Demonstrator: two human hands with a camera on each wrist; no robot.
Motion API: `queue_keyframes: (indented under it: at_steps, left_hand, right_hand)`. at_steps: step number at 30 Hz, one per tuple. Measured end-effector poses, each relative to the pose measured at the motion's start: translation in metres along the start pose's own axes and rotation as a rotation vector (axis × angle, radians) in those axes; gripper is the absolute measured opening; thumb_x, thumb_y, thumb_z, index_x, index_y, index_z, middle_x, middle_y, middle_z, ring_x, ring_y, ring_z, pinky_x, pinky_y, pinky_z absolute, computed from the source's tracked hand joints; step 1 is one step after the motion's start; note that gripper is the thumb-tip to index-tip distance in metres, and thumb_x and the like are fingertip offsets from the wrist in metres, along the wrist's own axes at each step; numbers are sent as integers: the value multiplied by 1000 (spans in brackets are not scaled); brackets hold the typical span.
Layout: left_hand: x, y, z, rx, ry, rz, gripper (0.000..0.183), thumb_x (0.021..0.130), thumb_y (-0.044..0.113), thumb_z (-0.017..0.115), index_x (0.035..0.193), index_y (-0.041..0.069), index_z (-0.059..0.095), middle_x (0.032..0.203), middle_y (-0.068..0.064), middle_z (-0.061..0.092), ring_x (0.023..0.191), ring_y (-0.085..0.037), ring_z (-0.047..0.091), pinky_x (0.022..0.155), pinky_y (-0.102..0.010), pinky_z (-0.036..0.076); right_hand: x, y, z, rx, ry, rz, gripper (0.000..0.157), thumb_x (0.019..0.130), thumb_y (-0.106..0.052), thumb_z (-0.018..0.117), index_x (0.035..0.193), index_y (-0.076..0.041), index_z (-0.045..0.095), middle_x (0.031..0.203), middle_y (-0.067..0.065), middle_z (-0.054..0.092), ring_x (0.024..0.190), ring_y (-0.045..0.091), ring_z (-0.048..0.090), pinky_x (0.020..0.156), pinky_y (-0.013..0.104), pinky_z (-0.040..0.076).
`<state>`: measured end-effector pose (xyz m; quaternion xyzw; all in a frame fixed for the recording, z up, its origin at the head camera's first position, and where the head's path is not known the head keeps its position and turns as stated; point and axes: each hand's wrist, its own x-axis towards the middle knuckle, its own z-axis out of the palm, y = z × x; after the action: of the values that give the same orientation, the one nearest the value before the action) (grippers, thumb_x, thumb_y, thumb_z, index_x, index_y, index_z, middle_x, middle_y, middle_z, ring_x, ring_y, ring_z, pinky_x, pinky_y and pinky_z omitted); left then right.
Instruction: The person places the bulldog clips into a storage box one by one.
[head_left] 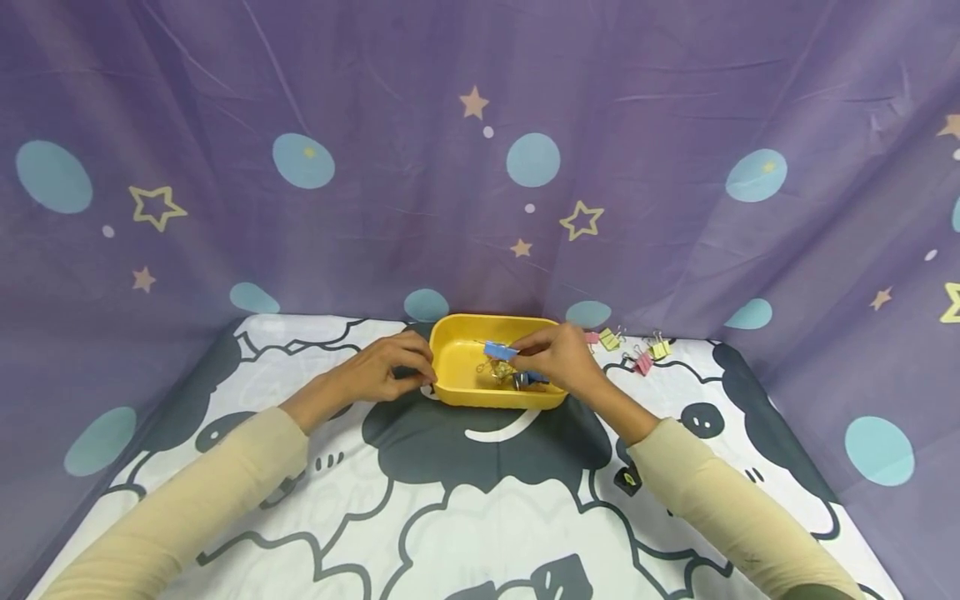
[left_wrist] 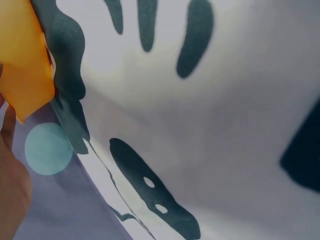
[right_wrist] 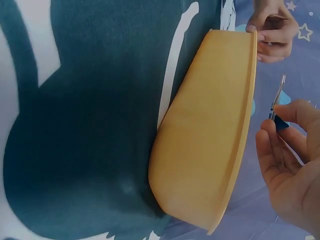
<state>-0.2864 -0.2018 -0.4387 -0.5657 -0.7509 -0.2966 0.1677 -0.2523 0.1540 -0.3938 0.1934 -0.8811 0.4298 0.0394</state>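
Cloth (head_left: 517, 533) lay nearest you. Your left hand (head_left: 390, 367) gripped the left end of the tray (head_left: 495, 400); your right hand (head_left: 558, 358) pinched a blue clip (head_left: 498, 350) over it, more clips (head_left: 519, 382) inside. Pink clips (head_left: 642, 363) and yellow clips (head_left: 660, 348) sat right; curtain (head_left: 420, 208) behind.

Star-and-oval-print purple curtain (head_left: 405, 225) behind a white and dark-grey cartoon-print cloth (head_left: 510, 533)

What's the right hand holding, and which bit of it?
The right hand pinches a blue binder clip near one end of its blue body; a wire handle sticks out.
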Motion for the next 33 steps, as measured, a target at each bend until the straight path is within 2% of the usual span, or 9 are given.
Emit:
queue_keyframes:
  at_steps: [4,11,18,23,28,33]
  left_hand:
    - [0,0,0,0,-13,-25,25,85,-4,93,99,16,88,107,-6,78,105,-18,69,94,-33,58]
    - [-2,-2,0,17,-7,-8,27,84,-5,92,100,16,87,107,-4,78,104,-18,69,93,-34,58]
    - [-4,-1,-3,13,-9,-20,26,83,-5,93,98,16,87,107,-4,77,104,-17,69,94,-30,56]
    - [-3,-1,-2,8,-7,-1,27,83,-7,92,99,15,87,108,-1,77,103,-18,68,93,-32,57]
    - [-2,-1,-2,12,-19,-12,27,83,-5,93,99,16,87,108,-2,77,104,-17,69,93,-33,58]
    - [0,-1,-2,6,-29,-18,26,84,-4,93,100,16,87,109,-2,77,104,-17,69,93,-34,58]
  right_hand:
    - [4,-2,5,-7,-3,-8,24,86,-14,94,108,-3,91,97,14,88,86,24,86,67,22,61]
    - [11,-8,16,-20,-12,-14,23,86,-17,97,106,-7,92,95,9,88,85,19,85,69,23,60]
    - [16,-13,27,-36,-24,-7,21,86,-18,97,105,-10,92,97,4,89,81,11,81,70,24,60]
    - [18,-15,32,-12,-38,22,20,87,-17,96,105,-10,92,98,5,89,78,19,82,66,24,59]
    - [19,-17,33,6,-61,31,26,89,-18,95,112,-7,90,103,8,89,85,27,84,69,26,61]
    - [20,-13,32,2,-79,26,31,89,-16,94,117,-2,88,106,11,88,81,18,83,69,25,62]
